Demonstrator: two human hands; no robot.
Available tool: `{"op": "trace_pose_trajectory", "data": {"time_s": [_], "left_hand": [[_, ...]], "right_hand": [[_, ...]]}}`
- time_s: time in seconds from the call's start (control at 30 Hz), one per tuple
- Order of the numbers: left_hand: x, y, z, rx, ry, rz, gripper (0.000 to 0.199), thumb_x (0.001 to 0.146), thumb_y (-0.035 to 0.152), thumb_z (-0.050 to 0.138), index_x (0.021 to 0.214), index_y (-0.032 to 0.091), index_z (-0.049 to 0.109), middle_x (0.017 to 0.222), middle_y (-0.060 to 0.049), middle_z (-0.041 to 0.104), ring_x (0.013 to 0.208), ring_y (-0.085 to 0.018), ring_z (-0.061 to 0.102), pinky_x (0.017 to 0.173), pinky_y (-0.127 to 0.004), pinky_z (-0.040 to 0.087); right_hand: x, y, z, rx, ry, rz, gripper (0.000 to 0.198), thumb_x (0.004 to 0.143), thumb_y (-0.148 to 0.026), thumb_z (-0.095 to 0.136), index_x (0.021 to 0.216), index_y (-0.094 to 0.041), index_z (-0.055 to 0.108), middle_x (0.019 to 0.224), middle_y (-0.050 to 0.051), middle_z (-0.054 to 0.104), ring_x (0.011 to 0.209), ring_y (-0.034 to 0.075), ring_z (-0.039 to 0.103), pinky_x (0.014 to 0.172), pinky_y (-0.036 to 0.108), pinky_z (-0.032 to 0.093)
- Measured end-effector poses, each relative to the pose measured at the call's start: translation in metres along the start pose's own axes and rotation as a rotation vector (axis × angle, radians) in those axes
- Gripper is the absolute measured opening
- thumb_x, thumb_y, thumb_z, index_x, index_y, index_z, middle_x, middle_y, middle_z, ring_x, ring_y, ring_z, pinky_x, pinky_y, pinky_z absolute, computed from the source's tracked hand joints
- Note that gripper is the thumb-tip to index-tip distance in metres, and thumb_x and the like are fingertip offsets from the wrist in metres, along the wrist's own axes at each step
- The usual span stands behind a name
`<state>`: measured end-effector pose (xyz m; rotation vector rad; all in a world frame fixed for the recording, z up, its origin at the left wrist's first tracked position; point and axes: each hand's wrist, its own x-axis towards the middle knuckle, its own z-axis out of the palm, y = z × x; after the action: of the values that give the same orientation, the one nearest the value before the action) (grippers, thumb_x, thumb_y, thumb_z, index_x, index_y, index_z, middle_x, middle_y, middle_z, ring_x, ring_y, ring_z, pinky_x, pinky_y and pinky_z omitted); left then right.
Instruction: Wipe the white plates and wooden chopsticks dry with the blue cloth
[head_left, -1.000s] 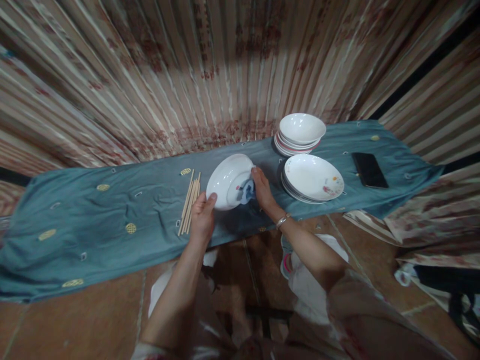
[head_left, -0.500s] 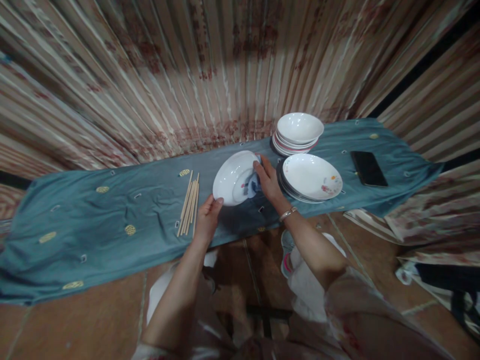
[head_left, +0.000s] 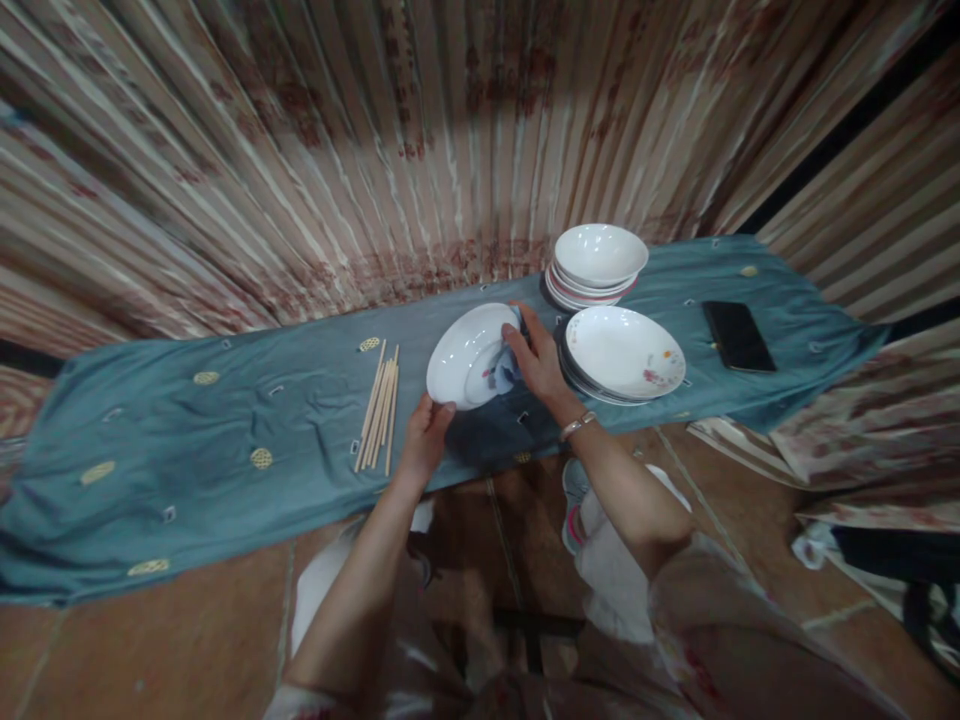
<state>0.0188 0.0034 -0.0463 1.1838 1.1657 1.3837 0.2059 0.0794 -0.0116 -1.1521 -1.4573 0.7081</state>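
Observation:
A white plate is tilted between my two hands above the cloth-covered table. My left hand pinches its near-left rim, thumb on top. Around the right rim my right hand is closed, the thumb resting over the inner side. Under those fingers lies a blue-grey patch with dark and red marks; I cannot tell whether it is a cloth or a printed pattern. Left of the plate, several wooden chopsticks lie loosely together. A stack of floral plates stands close to the right of my right hand.
Behind the plate stack is a stack of white bowls. Farther right lies a black phone. A teal cloth covers the narrow table, with a pleated curtain along its back edge. Tiled floor shows in front.
The plate has tilted slightly more in my hands. My left hand has shifted a little to the right along the rim; my right hand has barely moved.

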Motion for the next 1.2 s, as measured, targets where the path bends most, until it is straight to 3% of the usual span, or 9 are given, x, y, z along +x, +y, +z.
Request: {"op": "trace_pose_trajectory", "data": {"time_s": [0.23, 0.4, 0.67, 0.93, 1.2], "left_hand": [[0.000, 0.017, 0.002, -0.032, 0.130, 0.093, 0.044, 0.074, 0.046, 0.073, 0.109, 0.019, 0.068, 0.106, -0.007, 0.072, 0.102, -0.022, 0.064, 0.093, -0.033, 0.049], [0.003, 0.027, 0.004, -0.145, 0.230, 0.062, 0.040, 0.076, 0.049, 0.073, 0.103, 0.020, 0.071, 0.101, -0.004, 0.072, 0.094, -0.018, 0.065, 0.085, -0.027, 0.050], [0.000, 0.035, 0.008, -0.203, 0.176, 0.020, 0.032, 0.077, 0.047, 0.072, 0.090, 0.018, 0.069, 0.081, 0.000, 0.069, 0.071, -0.012, 0.060, 0.066, -0.021, 0.046], [0.001, 0.034, 0.009, -0.264, 0.171, 0.010, 0.032, 0.074, 0.046, 0.074, 0.087, 0.018, 0.067, 0.075, 0.001, 0.067, 0.074, -0.014, 0.061, 0.068, -0.022, 0.046], [0.001, 0.035, 0.012, -0.322, 0.171, 0.011, 0.028, 0.073, 0.043, 0.076, 0.084, 0.020, 0.066, 0.081, 0.001, 0.067, 0.076, -0.012, 0.059, 0.074, -0.022, 0.047]], "right_hand": [[-0.001, -0.004, 0.004, -0.086, -0.046, -0.186, 0.057, 0.093, -0.057, 0.048, 0.134, -0.019, 0.053, 0.135, 0.014, 0.060, 0.126, 0.026, 0.054, 0.112, 0.045, 0.039], [-0.002, -0.005, 0.007, -0.113, -0.066, -0.263, 0.056, 0.094, -0.055, 0.046, 0.136, -0.018, 0.051, 0.136, 0.015, 0.059, 0.127, 0.026, 0.054, 0.113, 0.044, 0.039], [-0.003, -0.007, 0.005, -0.132, -0.091, -0.264, 0.054, 0.096, -0.053, 0.043, 0.138, -0.020, 0.050, 0.138, 0.013, 0.058, 0.129, 0.024, 0.053, 0.114, 0.044, 0.039], [-0.007, -0.019, 0.013, -0.191, -0.138, -0.358, 0.052, 0.100, -0.047, 0.033, 0.145, -0.023, 0.042, 0.150, 0.008, 0.047, 0.144, 0.022, 0.037, 0.123, 0.046, 0.026], [-0.017, -0.044, 0.026, -0.304, -0.232, -0.507, 0.048, 0.101, -0.033, 0.029, 0.144, -0.022, 0.045, 0.152, 0.008, 0.045, 0.150, 0.023, 0.024, 0.123, 0.052, 0.021]]}}
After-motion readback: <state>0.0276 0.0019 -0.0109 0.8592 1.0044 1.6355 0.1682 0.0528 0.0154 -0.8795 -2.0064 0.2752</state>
